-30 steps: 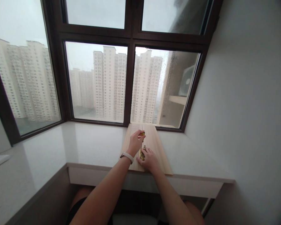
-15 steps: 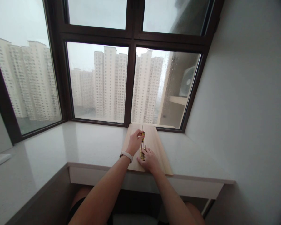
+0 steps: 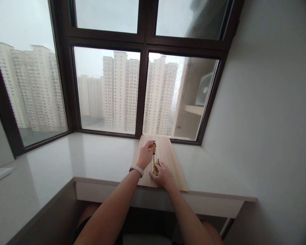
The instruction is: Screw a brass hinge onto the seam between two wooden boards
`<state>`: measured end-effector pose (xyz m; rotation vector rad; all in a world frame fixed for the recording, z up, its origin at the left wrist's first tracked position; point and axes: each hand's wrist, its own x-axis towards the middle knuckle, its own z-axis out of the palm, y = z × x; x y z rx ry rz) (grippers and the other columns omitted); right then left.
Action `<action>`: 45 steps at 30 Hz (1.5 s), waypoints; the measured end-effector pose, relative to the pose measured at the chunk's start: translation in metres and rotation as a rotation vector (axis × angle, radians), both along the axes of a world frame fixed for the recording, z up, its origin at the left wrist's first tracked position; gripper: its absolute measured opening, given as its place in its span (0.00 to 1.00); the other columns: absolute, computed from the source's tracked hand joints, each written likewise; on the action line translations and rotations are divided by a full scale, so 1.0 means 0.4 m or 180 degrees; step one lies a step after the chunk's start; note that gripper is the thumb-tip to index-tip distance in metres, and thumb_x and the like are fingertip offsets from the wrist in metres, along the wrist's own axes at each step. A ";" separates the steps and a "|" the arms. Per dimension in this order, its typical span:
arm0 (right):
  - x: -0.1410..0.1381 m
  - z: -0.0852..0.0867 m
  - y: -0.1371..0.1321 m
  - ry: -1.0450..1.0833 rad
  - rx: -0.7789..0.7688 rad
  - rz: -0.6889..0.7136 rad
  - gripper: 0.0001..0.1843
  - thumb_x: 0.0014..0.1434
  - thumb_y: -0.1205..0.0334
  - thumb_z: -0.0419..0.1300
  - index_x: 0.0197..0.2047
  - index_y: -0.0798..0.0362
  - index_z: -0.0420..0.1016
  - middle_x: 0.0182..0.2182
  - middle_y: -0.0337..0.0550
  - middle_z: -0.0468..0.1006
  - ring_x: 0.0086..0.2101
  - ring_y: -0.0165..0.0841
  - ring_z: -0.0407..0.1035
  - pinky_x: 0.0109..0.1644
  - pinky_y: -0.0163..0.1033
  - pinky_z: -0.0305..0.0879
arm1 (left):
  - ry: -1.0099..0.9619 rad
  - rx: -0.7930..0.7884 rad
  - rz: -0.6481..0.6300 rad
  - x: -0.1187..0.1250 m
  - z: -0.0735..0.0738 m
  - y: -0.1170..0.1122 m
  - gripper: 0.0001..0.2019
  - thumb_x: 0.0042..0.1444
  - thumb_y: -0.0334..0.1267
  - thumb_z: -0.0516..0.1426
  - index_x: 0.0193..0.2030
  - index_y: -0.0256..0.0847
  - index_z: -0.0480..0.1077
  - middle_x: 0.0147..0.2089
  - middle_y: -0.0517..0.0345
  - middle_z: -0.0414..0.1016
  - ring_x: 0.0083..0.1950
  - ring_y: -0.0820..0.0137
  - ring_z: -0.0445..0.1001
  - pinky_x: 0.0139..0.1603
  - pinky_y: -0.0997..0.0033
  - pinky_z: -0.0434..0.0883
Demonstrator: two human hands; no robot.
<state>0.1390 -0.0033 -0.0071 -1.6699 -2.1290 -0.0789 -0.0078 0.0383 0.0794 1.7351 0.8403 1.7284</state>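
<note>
My left hand (image 3: 146,153), with a pale band on its wrist, is closed around the yellow-and-black handle of a screwdriver (image 3: 153,147). The shaft points down, its tip at a shiny gold-coloured metal bolt latch (image 3: 155,170). My right hand (image 3: 165,175) grips this latch between thumb and fingers and holds it against a light wooden board (image 3: 177,172). Part of the latch is hidden under my fingers. I cannot make out any screw at the tip. A thin dark line runs lengthwise along the board's far part.
The board lies across a white window sill (image 3: 99,156), its near end at the front edge. Behind stands a dark brown window frame (image 3: 140,102). A white wall (image 3: 265,119) rises on the right. A flat white object (image 3: 0,174) rests at the far left.
My left hand has shifted slightly left with the screwdriver, whose handle now stands more upright. My right hand and the latch stay in place.
</note>
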 end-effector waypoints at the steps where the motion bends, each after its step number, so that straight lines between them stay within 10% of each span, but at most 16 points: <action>1: 0.000 0.000 0.000 0.0003 -0.0004 -0.0004 0.40 0.59 0.36 0.55 0.67 0.51 0.68 0.68 0.53 0.62 0.66 0.47 0.54 0.70 0.50 0.46 | 0.0040 0.0034 -0.0008 0.000 0.001 -0.001 0.14 0.61 0.30 0.57 0.53 0.44 0.73 0.44 0.53 0.80 0.45 0.67 0.79 0.43 0.69 0.77; 13: 0.000 -0.002 0.001 -0.0007 -0.0040 -0.0024 0.41 0.59 0.35 0.55 0.68 0.51 0.67 0.68 0.53 0.62 0.67 0.48 0.54 0.70 0.50 0.46 | 0.0192 0.0197 0.0290 0.002 0.010 -0.012 0.10 0.57 0.33 0.62 0.47 0.42 0.76 0.42 0.54 0.78 0.39 0.70 0.77 0.36 0.73 0.76; 27: 0.000 0.000 0.000 -0.0013 -0.0007 -0.0036 0.40 0.59 0.35 0.55 0.67 0.51 0.68 0.68 0.52 0.62 0.66 0.48 0.55 0.70 0.50 0.47 | -0.0061 0.0159 -0.0329 0.008 -0.014 0.009 0.13 0.64 0.31 0.55 0.54 0.42 0.72 0.49 0.49 0.79 0.52 0.68 0.78 0.55 0.63 0.74; 45: 0.004 -0.008 0.005 -0.0019 0.0030 0.0001 0.41 0.59 0.35 0.54 0.67 0.52 0.68 0.68 0.54 0.62 0.66 0.48 0.55 0.70 0.49 0.46 | -0.0016 0.0024 -0.0149 0.002 -0.012 0.012 0.11 0.63 0.31 0.56 0.52 0.42 0.72 0.46 0.51 0.79 0.48 0.67 0.79 0.45 0.68 0.76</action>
